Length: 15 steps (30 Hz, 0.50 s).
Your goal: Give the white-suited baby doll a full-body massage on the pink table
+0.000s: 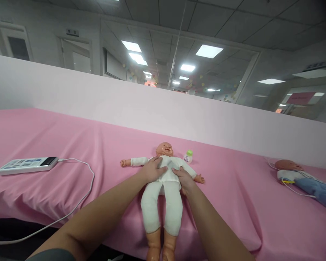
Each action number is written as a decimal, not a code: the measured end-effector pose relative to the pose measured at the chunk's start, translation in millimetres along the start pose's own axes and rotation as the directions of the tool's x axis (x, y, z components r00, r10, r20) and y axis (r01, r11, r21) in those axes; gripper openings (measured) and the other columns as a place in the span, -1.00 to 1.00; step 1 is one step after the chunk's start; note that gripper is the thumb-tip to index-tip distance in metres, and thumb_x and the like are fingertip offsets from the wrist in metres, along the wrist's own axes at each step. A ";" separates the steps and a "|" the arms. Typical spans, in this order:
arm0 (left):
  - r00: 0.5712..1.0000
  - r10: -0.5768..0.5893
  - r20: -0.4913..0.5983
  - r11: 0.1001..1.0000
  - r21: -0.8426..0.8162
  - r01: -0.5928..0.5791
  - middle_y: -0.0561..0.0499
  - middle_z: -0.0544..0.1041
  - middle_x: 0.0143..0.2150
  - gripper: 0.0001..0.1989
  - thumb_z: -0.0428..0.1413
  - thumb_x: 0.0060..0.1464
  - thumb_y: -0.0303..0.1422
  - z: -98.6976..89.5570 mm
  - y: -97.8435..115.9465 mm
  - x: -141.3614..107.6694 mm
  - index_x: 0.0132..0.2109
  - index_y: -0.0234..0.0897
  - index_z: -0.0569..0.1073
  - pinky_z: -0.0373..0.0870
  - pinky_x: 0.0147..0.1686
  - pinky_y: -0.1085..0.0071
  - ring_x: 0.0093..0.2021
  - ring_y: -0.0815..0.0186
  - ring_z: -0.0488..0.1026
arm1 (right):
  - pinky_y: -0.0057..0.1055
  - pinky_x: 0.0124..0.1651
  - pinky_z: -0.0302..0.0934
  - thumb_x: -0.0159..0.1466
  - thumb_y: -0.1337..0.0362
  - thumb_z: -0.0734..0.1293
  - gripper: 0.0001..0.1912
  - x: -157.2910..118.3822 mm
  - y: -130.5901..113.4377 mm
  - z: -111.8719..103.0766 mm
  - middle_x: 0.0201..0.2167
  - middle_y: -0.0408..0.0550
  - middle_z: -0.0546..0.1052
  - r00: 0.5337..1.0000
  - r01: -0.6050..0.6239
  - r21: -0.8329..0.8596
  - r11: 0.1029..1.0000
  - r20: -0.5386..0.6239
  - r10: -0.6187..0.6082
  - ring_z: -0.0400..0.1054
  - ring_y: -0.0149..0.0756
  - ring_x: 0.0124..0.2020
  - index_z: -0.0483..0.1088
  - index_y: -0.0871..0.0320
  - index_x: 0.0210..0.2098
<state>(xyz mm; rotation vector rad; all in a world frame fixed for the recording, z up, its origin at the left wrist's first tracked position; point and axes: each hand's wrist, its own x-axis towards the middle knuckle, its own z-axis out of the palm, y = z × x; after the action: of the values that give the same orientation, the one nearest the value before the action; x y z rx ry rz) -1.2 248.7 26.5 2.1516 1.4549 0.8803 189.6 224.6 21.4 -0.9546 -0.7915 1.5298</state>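
Observation:
A baby doll (170, 186) in white cloth clothing lies on its back, its head toward the white wall and its bare feet toward me. My left hand (153, 170) holds the doll's torso at one side, the thumb resting on the chest. On the opposite side my right hand (186, 180) grips the torso, thumb on the front and fingers partly hidden around the flank. The doll's arms stretch out to both sides. Beside its shoulder stands a small white bottle with a green cap (188, 156), apart from both hands.
Pink sheeting (225, 203) covers the long surface, backed by a low white wall (152, 105) with glass above. At left lies a white power bank (28, 165) with a white cable (91, 181) trailing over the front edge. A second doll (306, 179) in blue lies far right.

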 end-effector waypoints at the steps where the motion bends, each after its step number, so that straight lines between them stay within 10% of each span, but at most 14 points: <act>1: 1.000 -0.012 0.023 1.000 -0.017 0.013 -0.23 0.12 0.55 -0.21 0.01 0.27 0.11 0.7 -0.8 0.5 0.46 -0.27 0.24 -0.04 0.48 0.07 0.54 -0.03 0.00 | -0.22 -0.13 0.57 0.16 0.34 0.53 -0.22 -0.6 -0.6 -0.2 0.03 0.14 0.59 1.000 -0.003 -0.001 1.000 0.011 0.003 0.61 -0.09 -0.08 0.20 0.10 0.30; 15: 0.997 0.054 0.048 0.978 -0.203 -0.043 -0.14 -0.05 0.59 -0.10 -0.06 0.29 0.20 9.0 -10.8 6.5 0.54 -0.26 0.08 -0.25 0.53 0.07 0.59 0.05 -0.23 | -0.13 -0.07 0.56 0.05 0.35 0.57 0.18 -3.1 -4.9 0.5 0.21 0.18 0.51 0.998 0.058 0.014 0.998 0.010 -0.058 0.59 -0.06 -0.02 -0.06 0.04 0.52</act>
<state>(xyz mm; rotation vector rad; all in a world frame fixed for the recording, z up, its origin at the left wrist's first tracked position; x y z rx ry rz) -0.5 259.0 15.0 2.0512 1.2360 0.9379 191.4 222.3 26.4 -0.9073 -0.8087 1.4891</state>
